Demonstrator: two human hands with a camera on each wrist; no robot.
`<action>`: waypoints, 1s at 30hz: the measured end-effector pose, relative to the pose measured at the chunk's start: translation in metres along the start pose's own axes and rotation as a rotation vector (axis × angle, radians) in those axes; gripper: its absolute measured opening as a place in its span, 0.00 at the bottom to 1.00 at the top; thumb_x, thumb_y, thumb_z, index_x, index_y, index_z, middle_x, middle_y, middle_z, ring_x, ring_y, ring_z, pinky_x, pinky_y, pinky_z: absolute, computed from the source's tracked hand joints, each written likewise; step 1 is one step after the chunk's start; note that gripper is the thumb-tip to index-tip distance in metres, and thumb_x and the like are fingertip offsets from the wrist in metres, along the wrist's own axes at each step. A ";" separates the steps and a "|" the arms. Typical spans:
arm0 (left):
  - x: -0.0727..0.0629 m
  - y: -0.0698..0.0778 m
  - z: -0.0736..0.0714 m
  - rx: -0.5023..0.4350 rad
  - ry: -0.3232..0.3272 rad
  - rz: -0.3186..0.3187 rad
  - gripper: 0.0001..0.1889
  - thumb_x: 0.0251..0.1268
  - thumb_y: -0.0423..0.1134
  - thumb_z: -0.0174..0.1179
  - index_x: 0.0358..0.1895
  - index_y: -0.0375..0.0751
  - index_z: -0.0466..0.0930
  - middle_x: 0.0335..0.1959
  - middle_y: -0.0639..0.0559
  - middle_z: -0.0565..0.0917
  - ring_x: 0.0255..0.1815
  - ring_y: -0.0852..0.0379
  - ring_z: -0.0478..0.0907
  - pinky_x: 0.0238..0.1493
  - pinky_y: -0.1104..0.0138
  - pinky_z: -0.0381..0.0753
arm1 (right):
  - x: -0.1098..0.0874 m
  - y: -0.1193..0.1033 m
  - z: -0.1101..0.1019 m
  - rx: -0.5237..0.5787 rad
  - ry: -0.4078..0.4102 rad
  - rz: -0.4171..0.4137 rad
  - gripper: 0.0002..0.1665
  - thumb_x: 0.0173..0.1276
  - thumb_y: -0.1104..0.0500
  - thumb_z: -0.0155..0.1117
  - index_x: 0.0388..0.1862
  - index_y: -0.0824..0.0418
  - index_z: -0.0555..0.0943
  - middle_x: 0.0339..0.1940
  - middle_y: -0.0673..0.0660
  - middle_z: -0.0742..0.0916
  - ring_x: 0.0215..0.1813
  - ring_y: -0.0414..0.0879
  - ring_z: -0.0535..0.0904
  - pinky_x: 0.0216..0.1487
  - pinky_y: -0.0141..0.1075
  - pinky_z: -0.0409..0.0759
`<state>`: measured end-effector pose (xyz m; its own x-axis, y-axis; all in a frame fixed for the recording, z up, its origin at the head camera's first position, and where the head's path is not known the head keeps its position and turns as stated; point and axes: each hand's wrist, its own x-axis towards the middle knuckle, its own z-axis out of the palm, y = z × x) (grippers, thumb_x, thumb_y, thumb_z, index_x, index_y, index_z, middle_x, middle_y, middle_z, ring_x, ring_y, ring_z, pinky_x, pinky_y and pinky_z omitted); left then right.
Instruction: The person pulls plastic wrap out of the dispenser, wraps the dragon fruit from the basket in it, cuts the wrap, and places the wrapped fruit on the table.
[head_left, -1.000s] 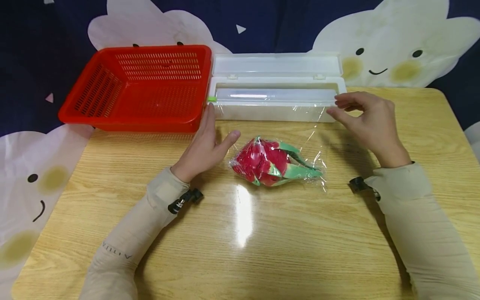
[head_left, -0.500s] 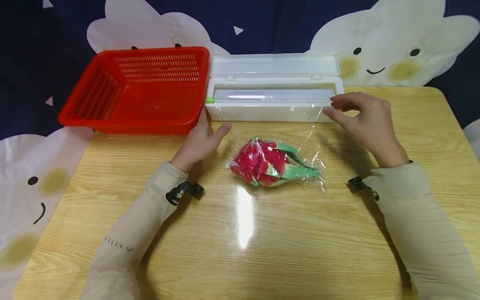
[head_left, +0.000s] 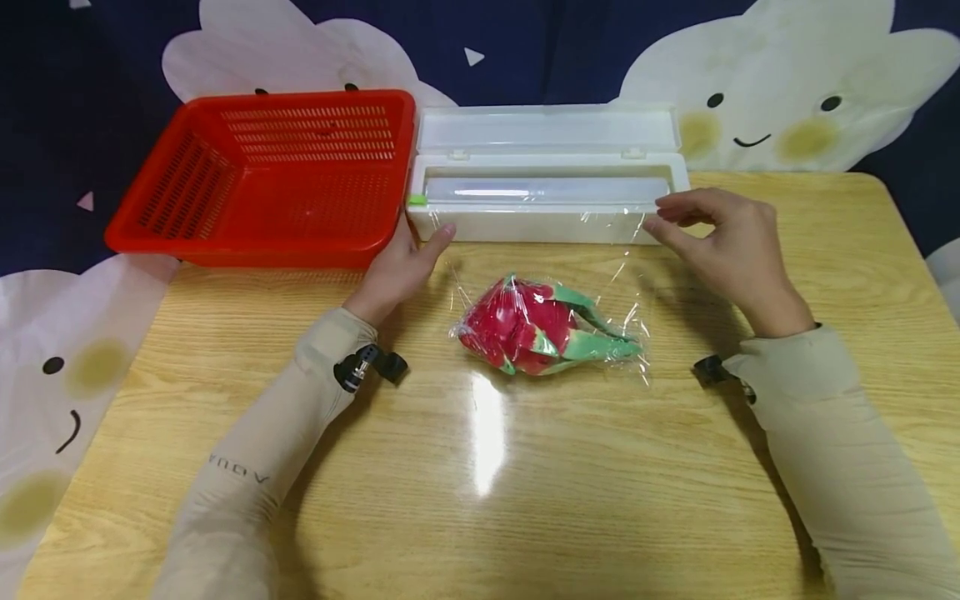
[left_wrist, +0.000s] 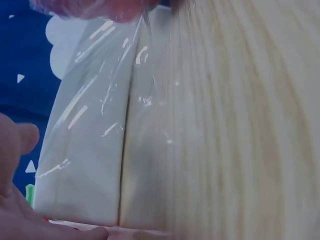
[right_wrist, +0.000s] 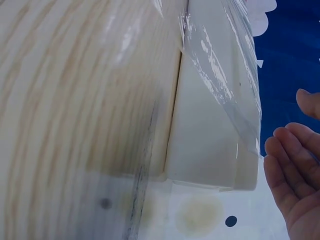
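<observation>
We see the left hand (head_left: 397,275) has shifted over the last second: its thumb, spread towards the fruit earlier, now sits up by the front left corner of the box, and its fingertips have slipped out of sight by the basket's edge; the right hand (head_left: 738,242) has hardly moved; so we judge that the hands now flank the box and could steady it while the film is handled.

Our left wrist view shows the fingers laid along the box's near end, the thumb standing clear of them with nothing pinched; our right hand is slightly cupped at the other end, a plain gap between thumb and fingers, with nothing that we can see in hold; whether either one presses the box, we cannot tell.

Between them stands the white box (head_left: 495,227), its lid (head_left: 547,131) raised at the back, with a roll (head_left: 480,190) inside and a green tab (head_left: 417,200) at its left end; from its front edge the clear film (head_left: 640,329) comes down over the dragon fruit (head_left: 517,325), which lies on its side on the worktop (head_left: 600,467), in front of the box; just left of the box sits the red basket (head_left: 262,257); behind hangs a dark blue cloth (head_left: 555,58) printed with smiling clouds.
</observation>
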<state>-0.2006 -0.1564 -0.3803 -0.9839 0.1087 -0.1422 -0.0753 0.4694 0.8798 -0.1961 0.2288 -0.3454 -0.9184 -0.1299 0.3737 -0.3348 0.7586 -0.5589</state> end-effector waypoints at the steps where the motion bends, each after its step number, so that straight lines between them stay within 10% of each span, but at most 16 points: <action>1: 0.001 -0.001 0.000 0.006 0.002 -0.014 0.48 0.73 0.65 0.55 0.85 0.55 0.38 0.85 0.53 0.54 0.86 0.54 0.52 0.88 0.56 0.49 | 0.000 0.000 0.001 -0.002 -0.001 -0.002 0.18 0.67 0.49 0.75 0.49 0.59 0.90 0.47 0.60 0.93 0.38 0.09 0.72 0.37 0.17 0.66; 30: 0.021 -0.010 0.012 -0.195 0.072 -0.009 0.36 0.80 0.56 0.49 0.83 0.55 0.45 0.80 0.56 0.60 0.83 0.64 0.53 0.87 0.64 0.48 | 0.005 -0.012 0.018 0.020 0.029 -0.134 0.11 0.68 0.55 0.73 0.45 0.59 0.92 0.44 0.59 0.94 0.39 0.10 0.73 0.40 0.13 0.68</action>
<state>-0.2186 -0.1482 -0.3976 -0.9915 0.0394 -0.1243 -0.1077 0.2905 0.9508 -0.2006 0.2077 -0.3503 -0.8588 -0.2109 0.4670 -0.4587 0.7226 -0.5172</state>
